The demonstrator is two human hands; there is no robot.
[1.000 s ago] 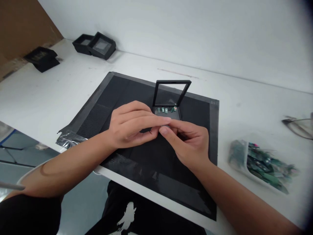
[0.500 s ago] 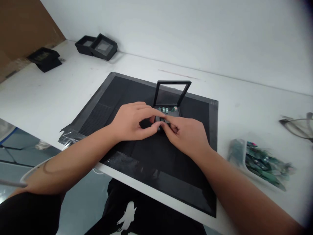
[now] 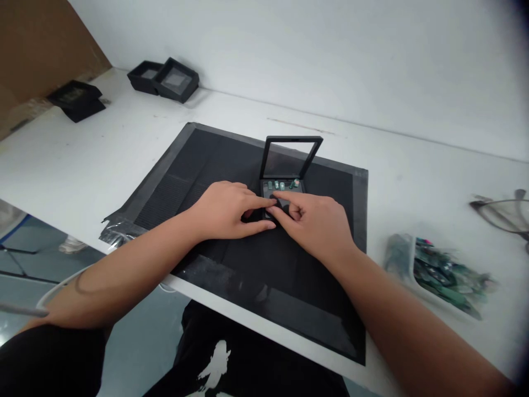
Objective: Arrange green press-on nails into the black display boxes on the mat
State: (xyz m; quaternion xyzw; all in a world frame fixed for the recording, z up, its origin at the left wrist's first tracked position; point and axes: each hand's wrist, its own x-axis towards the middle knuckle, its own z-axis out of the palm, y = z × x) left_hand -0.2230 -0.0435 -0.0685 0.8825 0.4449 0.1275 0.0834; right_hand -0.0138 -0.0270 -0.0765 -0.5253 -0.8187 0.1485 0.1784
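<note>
A small black display case (image 3: 295, 188) stands on the dark mat with its clear framed lid (image 3: 291, 157) raised. Several small green press-on nails (image 3: 282, 186), some with pale patterns, lie in a row along the back of its base. My left hand (image 3: 225, 210) comes from the left, index finger stretched over the case's front part and thumb lower, near its front edge, a gap between them. From the right, my right hand (image 3: 318, 223) meets the left fingertip with index finger and thumb bent around that spot, other fingers curled. Anything tiny between the right fingertips is hidden.
At right sits a clear plastic tub (image 3: 444, 275) of green pieces, with eyeglasses (image 3: 502, 212) behind it. Black cases (image 3: 177, 80) stand along the back wall, and another dark stack (image 3: 76, 99) is at far left. Tape edges the black mat (image 3: 177, 165).
My left index finger and thumb have spread apart, the thumb moving down toward the case's front. My right index finger has lifted slightly toward the back. The case has stayed in place.
</note>
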